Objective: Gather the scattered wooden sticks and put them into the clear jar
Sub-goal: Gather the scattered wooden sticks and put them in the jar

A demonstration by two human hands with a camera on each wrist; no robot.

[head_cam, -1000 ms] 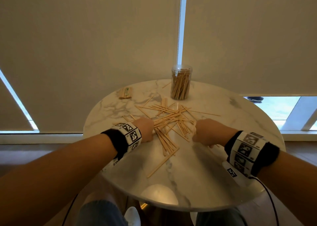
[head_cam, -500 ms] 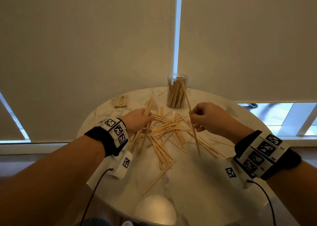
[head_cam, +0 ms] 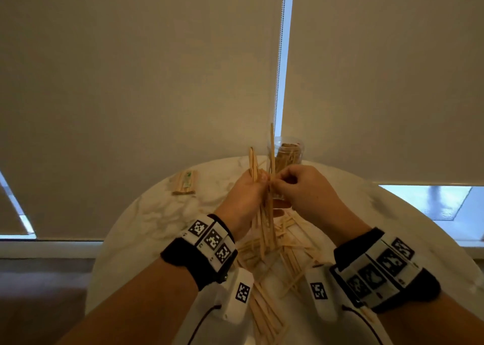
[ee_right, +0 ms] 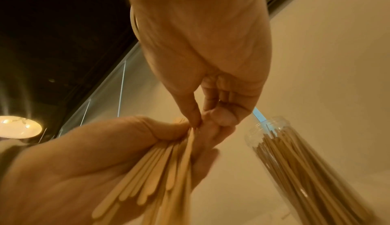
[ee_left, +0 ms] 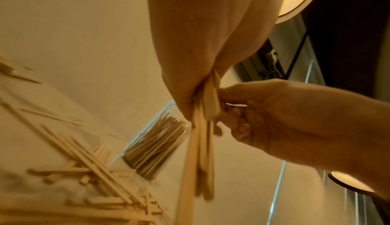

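- Far left on my round white marble table (head_cam: 146, 221) lies a small banded pack of pale wooden sticks (head_cam: 184, 182), well apart from everything else and untouched.
- My left hand (head_cam: 245, 194) is curled round a bundle of thin pale wooden sticks (head_cam: 265, 224), held nearly upright above the table, with the ends poking out above and below my fist.
- Under and between my wrists, many loose flat wooden sticks (head_cam: 267, 308) lie crisscrossed on the marble, so I judge the gathering is far from done.
- My right hand (head_cam: 301, 190) meets the left at the bundle, thumb and fingertips (ee_right: 195, 116) pinching at the sticks where they leave my left fist. I take this as squaring the handful up or adding to it; I cannot tell which.
- Just beyond my hands stands the clear plastic cylindrical jar (head_cam: 289, 156), upright, its mouth open, already packed with leaning sticks to near its rim.
- Next, as I judge it, I must even the ends, carry the bundle over the mouth and feed it down end first into what little room is left, without snagging the sticks already inside.
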